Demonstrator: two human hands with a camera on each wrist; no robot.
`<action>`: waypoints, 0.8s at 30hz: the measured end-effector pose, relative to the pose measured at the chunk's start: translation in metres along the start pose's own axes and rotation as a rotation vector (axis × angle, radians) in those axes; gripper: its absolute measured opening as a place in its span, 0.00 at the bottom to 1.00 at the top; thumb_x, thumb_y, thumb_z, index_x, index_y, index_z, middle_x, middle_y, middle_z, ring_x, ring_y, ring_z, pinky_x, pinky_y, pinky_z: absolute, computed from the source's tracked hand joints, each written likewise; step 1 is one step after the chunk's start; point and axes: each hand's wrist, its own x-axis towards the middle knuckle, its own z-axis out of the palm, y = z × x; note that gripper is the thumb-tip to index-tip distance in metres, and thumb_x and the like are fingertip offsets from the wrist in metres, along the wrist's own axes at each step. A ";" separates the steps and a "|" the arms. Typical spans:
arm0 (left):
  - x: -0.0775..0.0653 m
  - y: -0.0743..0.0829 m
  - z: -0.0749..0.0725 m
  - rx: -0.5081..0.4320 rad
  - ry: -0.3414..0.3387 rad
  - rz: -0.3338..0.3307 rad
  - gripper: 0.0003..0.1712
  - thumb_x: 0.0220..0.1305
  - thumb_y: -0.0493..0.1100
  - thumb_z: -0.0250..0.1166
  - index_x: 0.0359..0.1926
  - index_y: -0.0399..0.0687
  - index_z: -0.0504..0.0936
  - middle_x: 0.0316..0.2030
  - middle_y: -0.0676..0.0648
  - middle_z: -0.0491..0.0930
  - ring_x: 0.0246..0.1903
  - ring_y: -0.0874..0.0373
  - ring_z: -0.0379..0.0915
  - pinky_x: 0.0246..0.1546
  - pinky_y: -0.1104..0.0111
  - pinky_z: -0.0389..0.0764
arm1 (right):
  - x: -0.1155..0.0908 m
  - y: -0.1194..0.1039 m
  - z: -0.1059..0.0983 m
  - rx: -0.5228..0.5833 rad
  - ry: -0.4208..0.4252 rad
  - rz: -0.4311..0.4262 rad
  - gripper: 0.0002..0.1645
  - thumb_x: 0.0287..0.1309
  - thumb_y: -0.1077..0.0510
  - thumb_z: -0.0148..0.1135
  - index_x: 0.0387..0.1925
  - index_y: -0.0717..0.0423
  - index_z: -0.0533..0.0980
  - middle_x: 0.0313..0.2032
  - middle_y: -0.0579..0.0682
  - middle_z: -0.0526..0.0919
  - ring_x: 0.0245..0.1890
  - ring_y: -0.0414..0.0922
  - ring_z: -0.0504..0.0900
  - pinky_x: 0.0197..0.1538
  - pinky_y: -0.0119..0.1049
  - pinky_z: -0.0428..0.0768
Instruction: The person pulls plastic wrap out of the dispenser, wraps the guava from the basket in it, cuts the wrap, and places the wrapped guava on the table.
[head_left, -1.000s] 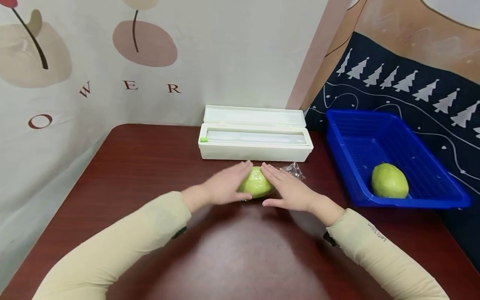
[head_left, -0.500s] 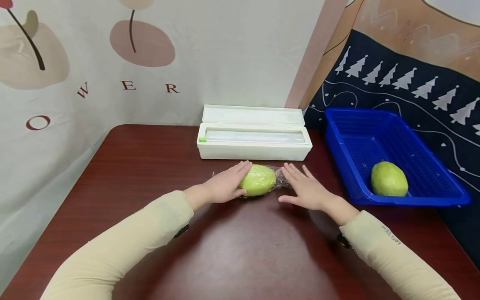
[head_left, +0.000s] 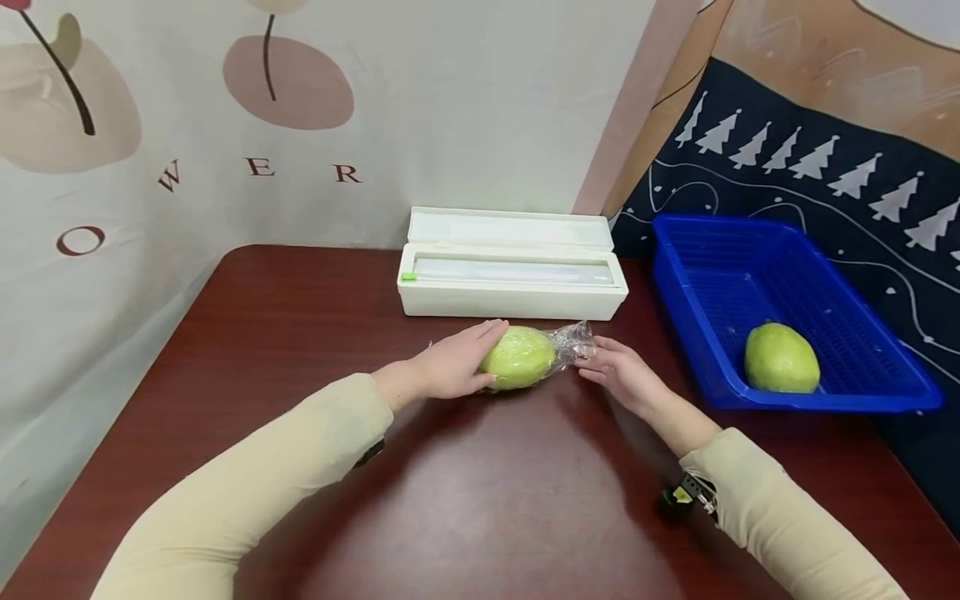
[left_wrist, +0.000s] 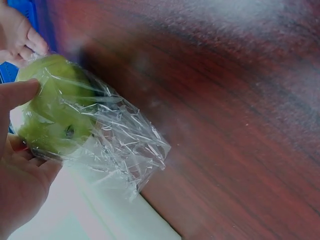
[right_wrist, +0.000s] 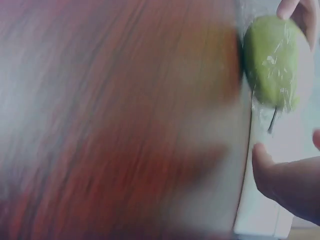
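A green pear [head_left: 517, 358] wrapped in clear cling film [head_left: 572, 340] lies on the table. My left hand [head_left: 457, 362] grips its left end, with the thumb and fingers on opposite sides in the left wrist view. A crumpled tail of film [left_wrist: 132, 145] sticks out past that end. At the pear's right end, my right hand [head_left: 622, 375] has its fingertips at the bunched film. The right wrist view shows the pear's stem [right_wrist: 272, 121] pointing toward this hand, whose thumb [right_wrist: 262, 165] stands apart from the fingers.
Behind the pear stands a white cling film dispenser [head_left: 512, 302] with its lid raised and a green slider [head_left: 408, 276] at left. A blue basket [head_left: 697, 333] at right holds another green pear [head_left: 782, 358]. A printed curtain hangs behind the dark red table [head_left: 300, 317].
My right hand has come off the pear and moved right, first flat over the film, then turned with fingertips at its end. The film tail now stands up. My left hand stays on the pear.
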 end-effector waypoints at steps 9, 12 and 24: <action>0.010 -0.001 -0.008 -0.062 -0.071 -0.058 0.44 0.61 0.46 0.61 0.70 0.34 0.50 0.70 0.39 0.55 0.69 0.49 0.53 0.69 0.61 0.57 | 0.003 -0.007 0.021 -0.156 -0.034 -0.179 0.47 0.51 0.72 0.41 0.71 0.68 0.34 0.69 0.70 0.47 0.70 0.60 0.52 0.71 0.48 0.55; 0.011 -0.002 -0.009 -0.080 -0.089 -0.070 0.44 0.61 0.46 0.60 0.71 0.34 0.49 0.70 0.39 0.54 0.69 0.49 0.52 0.69 0.60 0.56 | 0.006 -0.004 0.028 -0.371 -0.071 -0.253 0.48 0.49 0.73 0.46 0.71 0.67 0.39 0.69 0.69 0.50 0.70 0.63 0.51 0.69 0.56 0.56; 0.010 -0.005 -0.012 -0.105 -0.113 -0.033 0.44 0.61 0.43 0.60 0.71 0.34 0.48 0.70 0.37 0.52 0.70 0.48 0.51 0.70 0.59 0.55 | 0.013 -0.023 0.030 -0.370 0.027 -0.364 0.34 0.57 0.70 0.48 0.66 0.72 0.56 0.66 0.68 0.59 0.68 0.59 0.57 0.68 0.52 0.61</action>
